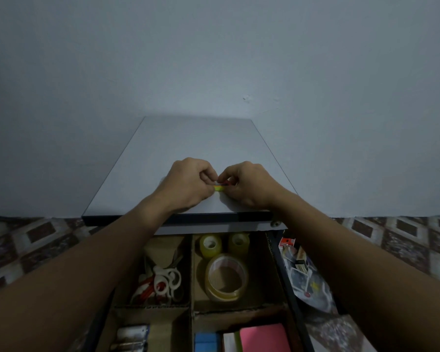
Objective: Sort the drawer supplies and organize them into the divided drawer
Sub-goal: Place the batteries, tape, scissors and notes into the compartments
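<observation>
On the grey cabinet top (188,138), my left hand (188,184) and my right hand (249,185) meet and together pinch a small yellow, green and red item (220,187), mostly hidden by my fingers. Below, the open divided drawer (191,275) has cardboard compartments. Red and white scissors (160,283) lie in the left one. A large clear tape roll (226,278) and two small yellowish tape rolls (210,246) sit in the middle one. Batteries (132,337) and pink and blue sticky notes (262,336) fill the near compartments.
A plastic bag with boxes and small items (302,273) lies on the patterned tiled floor (404,242) to the drawer's right. A plain grey wall (214,59) rises behind the cabinet.
</observation>
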The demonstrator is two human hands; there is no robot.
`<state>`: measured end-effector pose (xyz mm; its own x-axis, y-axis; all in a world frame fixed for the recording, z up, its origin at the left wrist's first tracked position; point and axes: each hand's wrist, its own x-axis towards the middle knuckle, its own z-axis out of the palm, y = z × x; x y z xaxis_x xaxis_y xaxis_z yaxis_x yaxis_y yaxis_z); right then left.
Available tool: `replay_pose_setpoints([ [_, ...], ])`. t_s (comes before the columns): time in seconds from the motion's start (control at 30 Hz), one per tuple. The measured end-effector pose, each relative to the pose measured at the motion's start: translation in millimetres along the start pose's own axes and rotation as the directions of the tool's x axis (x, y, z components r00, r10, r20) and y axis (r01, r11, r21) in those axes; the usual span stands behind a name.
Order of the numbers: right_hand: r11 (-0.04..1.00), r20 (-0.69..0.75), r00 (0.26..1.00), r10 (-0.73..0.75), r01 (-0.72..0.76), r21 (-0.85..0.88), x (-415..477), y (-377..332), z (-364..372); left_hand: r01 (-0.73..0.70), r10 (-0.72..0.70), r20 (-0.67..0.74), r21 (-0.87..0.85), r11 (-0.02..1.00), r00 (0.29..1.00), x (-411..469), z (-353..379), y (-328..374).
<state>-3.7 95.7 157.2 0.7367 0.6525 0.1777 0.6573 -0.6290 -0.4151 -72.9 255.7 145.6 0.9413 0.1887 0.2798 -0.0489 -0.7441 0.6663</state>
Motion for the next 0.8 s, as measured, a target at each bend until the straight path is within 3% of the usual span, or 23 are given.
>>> replay_pose_setpoints([
  [0.27,0.999,-0.041,0.998,0.051,-0.051,0.007,7,2,3,0.001,-0.001,-0.028,0.011,1.0,1.0,2,1,-1],
  [0.33,0.995,-0.064,0.994,0.091,-0.088,0.044,8,4,5,-0.035,0.035,0.003,0.059,0.998,0.999,2,1,0],
  [0.47,0.992,-0.044,0.994,0.097,-0.1,-0.073,8,1,1,-0.113,0.095,0.086,0.233,0.966,0.992,3,1,5],
  [0.67,0.981,-0.084,0.98,0.178,-0.184,-0.067,6,3,-1,-0.123,0.092,0.116,0.296,0.947,0.989,5,2,11],
  [0.73,0.985,-0.125,0.978,0.169,-0.171,-0.008,5,7,-1,-0.109,0.088,0.087,0.273,0.956,0.992,6,2,8],
  [0.8,0.974,-0.175,0.968,0.18,-0.151,0.168,3,13,-2,-0.109,0.099,0.057,0.223,0.969,0.993,6,2,1],
])
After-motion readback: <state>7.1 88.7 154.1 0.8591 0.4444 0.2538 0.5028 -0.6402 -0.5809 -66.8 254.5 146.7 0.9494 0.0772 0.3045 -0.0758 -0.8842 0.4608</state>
